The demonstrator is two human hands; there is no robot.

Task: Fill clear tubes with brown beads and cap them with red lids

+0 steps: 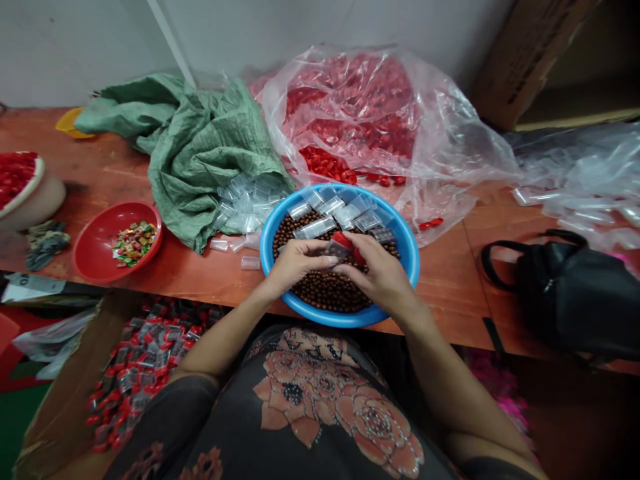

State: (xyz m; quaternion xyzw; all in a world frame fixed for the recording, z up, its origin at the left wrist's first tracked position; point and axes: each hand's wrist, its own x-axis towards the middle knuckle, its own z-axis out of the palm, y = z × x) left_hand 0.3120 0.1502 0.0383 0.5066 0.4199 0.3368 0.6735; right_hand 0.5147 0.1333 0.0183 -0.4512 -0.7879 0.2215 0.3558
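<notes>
Both hands meet over a blue basin point(415, 267) of small brown balls point(330, 293). My left hand point(297, 265) is closed around a small clear plastic container point(338, 251), which looks dark inside. At the container's upper end, the fingers of my right hand point(383, 273) are closed on a red cap point(342, 239). Another bit of red shows under the right fingers, partly hidden. Several clear empty containers point(345, 215) lie on the balls toward the basin's far side.
Behind the basin, a clear plastic bag point(440, 120) holds many red caps. Clear containers point(245, 200) spill beside a green sack point(210, 147). A red bowl point(90, 247) of small wrapped pieces is at left, a black bag point(575, 293) at right. Filled red-capped containers point(150, 360) lie below left.
</notes>
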